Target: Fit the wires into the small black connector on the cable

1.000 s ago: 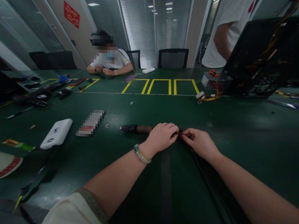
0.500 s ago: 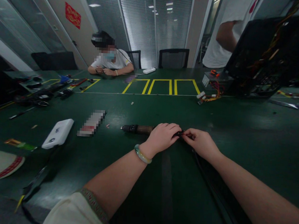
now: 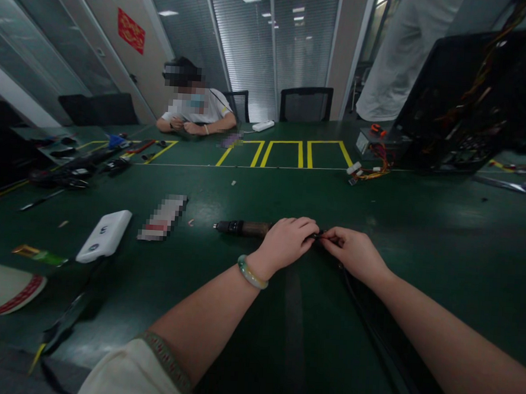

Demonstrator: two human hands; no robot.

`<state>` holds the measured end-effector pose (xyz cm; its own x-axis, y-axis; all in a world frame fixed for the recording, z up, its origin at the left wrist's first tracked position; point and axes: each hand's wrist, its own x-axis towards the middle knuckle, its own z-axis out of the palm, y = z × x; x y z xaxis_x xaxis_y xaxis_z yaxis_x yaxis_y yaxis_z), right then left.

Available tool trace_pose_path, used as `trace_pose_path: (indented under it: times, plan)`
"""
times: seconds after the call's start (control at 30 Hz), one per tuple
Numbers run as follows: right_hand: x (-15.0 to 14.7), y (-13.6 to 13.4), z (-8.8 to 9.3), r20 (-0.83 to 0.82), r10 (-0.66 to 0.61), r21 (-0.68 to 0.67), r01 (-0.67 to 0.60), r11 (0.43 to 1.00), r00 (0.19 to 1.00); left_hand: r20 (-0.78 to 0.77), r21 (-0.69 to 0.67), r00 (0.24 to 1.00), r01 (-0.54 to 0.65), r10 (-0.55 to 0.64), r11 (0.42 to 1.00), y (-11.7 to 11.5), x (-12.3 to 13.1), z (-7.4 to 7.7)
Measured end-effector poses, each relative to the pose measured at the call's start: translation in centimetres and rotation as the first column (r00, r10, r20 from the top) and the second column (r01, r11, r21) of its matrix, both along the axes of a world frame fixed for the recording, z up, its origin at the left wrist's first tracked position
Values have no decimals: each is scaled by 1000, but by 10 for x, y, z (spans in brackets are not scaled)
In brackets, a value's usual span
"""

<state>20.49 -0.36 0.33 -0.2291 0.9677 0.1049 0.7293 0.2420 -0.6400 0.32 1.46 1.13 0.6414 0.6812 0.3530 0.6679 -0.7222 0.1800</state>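
An electric screwdriver (image 3: 247, 228) lies on the green table, its dark tip pointing left. My left hand (image 3: 287, 240) is wrapped over its rear end, with a jade bangle (image 3: 253, 273) on the wrist. Right beside it, my right hand (image 3: 351, 250) pinches the black cable (image 3: 357, 292) at the screwdriver's back end. The fingers hide the exact spot where cable and tool meet. From there the cable runs down toward the table's near edge at the lower right.
A white power bank (image 3: 104, 236) and a blurred-out phone (image 3: 162, 217) lie to the left. Cables and tools (image 3: 75, 170) spread at the far left. A black computer case (image 3: 468, 108) stands at the right, beside a power supply (image 3: 380, 143). A masked person (image 3: 201, 110) sits opposite.
Both hands stay almost in place on the screwdriver and cable. The standing person at the upper right has shifted, and the arm seen before is out of sight.
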Motion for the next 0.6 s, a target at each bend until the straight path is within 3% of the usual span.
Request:
trace_pose_path:
  times: [0.6]
  plan:
    - [0,1,-3,-35,4,4,-4,1000,999,24,3,1000,1,-1,1000,0,0,-1]
